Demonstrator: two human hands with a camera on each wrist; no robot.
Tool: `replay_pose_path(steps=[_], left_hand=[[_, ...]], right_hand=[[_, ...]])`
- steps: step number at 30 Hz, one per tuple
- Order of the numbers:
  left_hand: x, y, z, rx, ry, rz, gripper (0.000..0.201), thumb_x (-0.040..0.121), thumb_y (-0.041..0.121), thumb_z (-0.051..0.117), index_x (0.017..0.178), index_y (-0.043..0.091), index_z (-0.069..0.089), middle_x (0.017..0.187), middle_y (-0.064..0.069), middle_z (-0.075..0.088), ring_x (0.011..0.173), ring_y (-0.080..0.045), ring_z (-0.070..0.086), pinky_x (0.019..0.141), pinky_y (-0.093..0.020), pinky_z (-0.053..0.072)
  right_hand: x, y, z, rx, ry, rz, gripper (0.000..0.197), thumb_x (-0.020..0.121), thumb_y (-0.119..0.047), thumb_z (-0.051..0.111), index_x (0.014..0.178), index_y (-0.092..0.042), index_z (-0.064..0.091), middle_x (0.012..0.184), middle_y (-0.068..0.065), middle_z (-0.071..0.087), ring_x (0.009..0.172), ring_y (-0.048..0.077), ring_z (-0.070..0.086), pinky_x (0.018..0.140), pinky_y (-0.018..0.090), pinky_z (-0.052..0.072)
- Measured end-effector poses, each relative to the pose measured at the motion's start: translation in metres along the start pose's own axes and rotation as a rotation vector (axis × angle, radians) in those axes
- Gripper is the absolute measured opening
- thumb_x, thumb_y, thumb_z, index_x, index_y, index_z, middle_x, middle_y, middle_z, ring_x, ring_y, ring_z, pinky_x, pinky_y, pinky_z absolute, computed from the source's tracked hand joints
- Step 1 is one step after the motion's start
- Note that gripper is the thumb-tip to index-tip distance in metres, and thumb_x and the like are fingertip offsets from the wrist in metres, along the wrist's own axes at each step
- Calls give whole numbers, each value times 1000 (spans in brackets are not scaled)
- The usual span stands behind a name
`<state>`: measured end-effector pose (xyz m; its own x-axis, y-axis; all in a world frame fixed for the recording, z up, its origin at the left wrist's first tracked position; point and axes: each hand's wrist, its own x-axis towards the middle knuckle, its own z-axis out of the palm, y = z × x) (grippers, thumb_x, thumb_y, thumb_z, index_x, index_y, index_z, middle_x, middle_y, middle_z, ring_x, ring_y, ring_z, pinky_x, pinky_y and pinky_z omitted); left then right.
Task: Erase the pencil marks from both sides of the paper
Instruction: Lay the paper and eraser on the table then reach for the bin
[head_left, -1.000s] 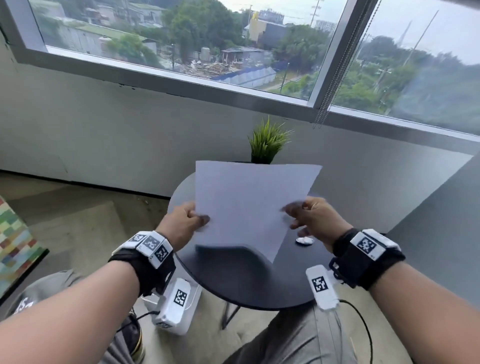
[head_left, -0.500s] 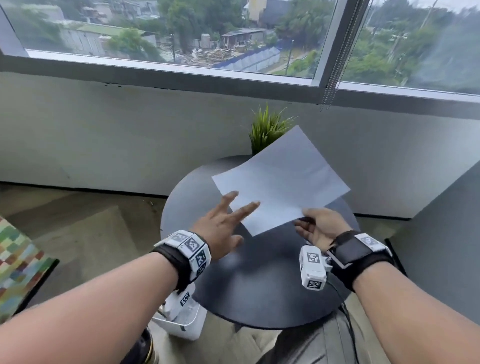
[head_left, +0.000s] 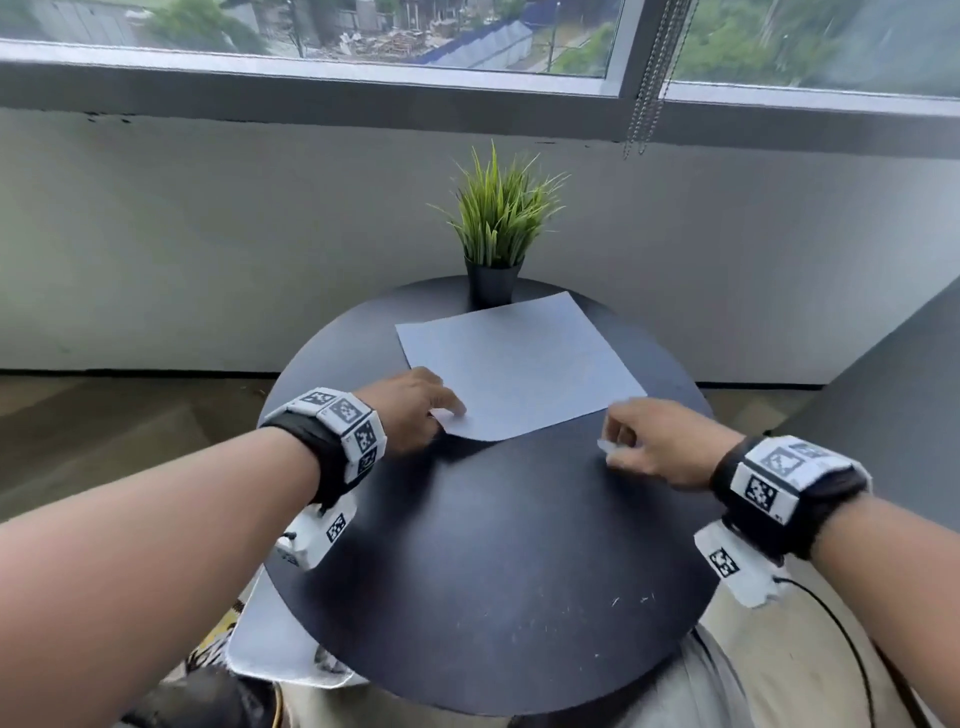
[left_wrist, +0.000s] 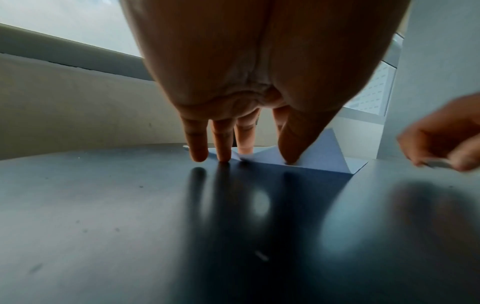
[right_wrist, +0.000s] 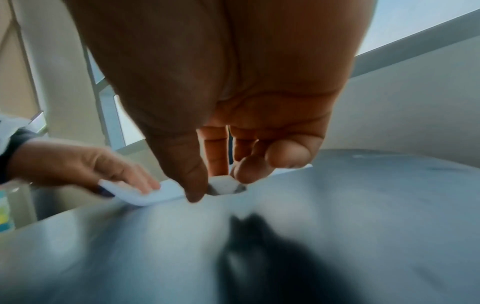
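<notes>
A pale sheet of paper (head_left: 519, 364) lies flat on the round black table (head_left: 493, 571), reaching past the middle toward the far side. My left hand (head_left: 447, 410) presses its near left corner with straight fingers (left_wrist: 223, 148); the paper (left_wrist: 322, 156) spreads out beyond them. To the right of the sheet's near edge, my right hand (head_left: 610, 441) pinches a small white eraser (right_wrist: 224, 185) between thumb and fingers, low over the table. I cannot make out any pencil marks on the sheet.
A potted green grass plant (head_left: 496, 228) stands at the table's far edge, just behind the paper. A grey wall and a window ledge lie beyond it. The near half of the table shows a few small specks (head_left: 615, 601).
The paper, first held up in both hands and then in the right one alone, now lies flat on the table. My left hand presses its corner. My right hand has taken up the eraser.
</notes>
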<state>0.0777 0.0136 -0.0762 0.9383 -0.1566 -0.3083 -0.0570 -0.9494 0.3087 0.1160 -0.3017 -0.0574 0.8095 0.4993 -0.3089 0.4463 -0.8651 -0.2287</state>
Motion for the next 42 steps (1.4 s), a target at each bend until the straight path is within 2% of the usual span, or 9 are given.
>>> replay_pose_path(steps=[13, 20, 24, 27, 31, 33, 37, 39, 42], left_hand=[[19, -34, -6, 137, -52, 257, 57, 92, 23, 42, 144, 47, 38, 162, 12, 15, 150, -14, 13, 118, -30, 13], [-7, -51, -15, -28, 26, -138, 79, 93, 56, 54, 157, 33, 14, 165, 1, 6, 151, -18, 13, 120, -36, 15], [-70, -58, 7, 82, -62, -283, 115, 66, 93, 27, 155, 20, 19, 162, -9, 10, 151, -26, 5, 121, -42, 13], [-138, -35, 51, 192, -170, -67, 131, 52, 102, 3, 158, 24, -5, 163, -5, -20, 150, -25, -19, 122, -44, -3], [-173, 0, 63, 22, -217, 296, 102, 75, 92, 32, 157, 34, 13, 165, 12, -3, 146, 3, -14, 119, -24, -10], [-164, -3, 56, -102, -100, 236, 114, 61, 101, 16, 155, 37, 24, 164, 17, 10, 145, 8, -3, 122, -24, 3], [-150, -21, 58, 37, -10, -62, 132, 49, 102, -2, 157, 29, 16, 166, -3, -2, 152, -23, -7, 123, -47, 5], [-157, -19, 64, 86, -97, 33, 129, 51, 101, 3, 157, 29, 14, 166, -4, -5, 152, -24, -9, 123, -47, 2], [-169, -3, 55, -53, -215, 297, 124, 49, 101, 8, 152, 35, 32, 164, 6, 16, 151, -11, 7, 120, -30, 5]], right_hand=[[93, 25, 2, 67, 148, 168, 14, 95, -32, 54, 108, -28, 59, 103, 2, 51, 99, 26, 54, 89, 38, 45], [75, -18, -20, 54, 282, 65, 19, 95, -35, 54, 103, -21, 64, 104, -1, 56, 105, 24, 54, 88, 31, 41], [2, -81, 42, -128, -31, -30, 63, 92, -64, 43, 142, -25, 42, 152, -1, 29, 141, 26, 25, 110, 46, 32], [-57, -115, 72, -199, -185, -166, 92, 85, -81, 25, 157, -25, 12, 166, -5, -2, 152, 23, -3, 120, 54, 11], [-64, -104, 43, 226, -153, -219, 59, 95, -56, 50, 148, -31, 41, 148, -11, 49, 135, 5, 43, 118, 30, 28], [-46, -73, 28, 271, 37, 60, 55, 96, -51, 52, 146, -29, 45, 146, -8, 51, 133, 9, 47, 116, 31, 31], [-49, -67, 58, -86, -135, 317, 78, 87, -75, 35, 152, -33, 24, 163, -3, 15, 150, 32, 13, 118, 53, 22], [-77, -97, 79, -83, -189, 158, 86, 85, -80, 33, 156, -38, 9, 165, -12, -7, 152, 24, -6, 118, 58, 13], [-104, -128, 67, 70, -218, -162, 83, 84, -78, 36, 154, -35, 27, 163, -14, 18, 150, 6, 13, 123, 33, 14]])
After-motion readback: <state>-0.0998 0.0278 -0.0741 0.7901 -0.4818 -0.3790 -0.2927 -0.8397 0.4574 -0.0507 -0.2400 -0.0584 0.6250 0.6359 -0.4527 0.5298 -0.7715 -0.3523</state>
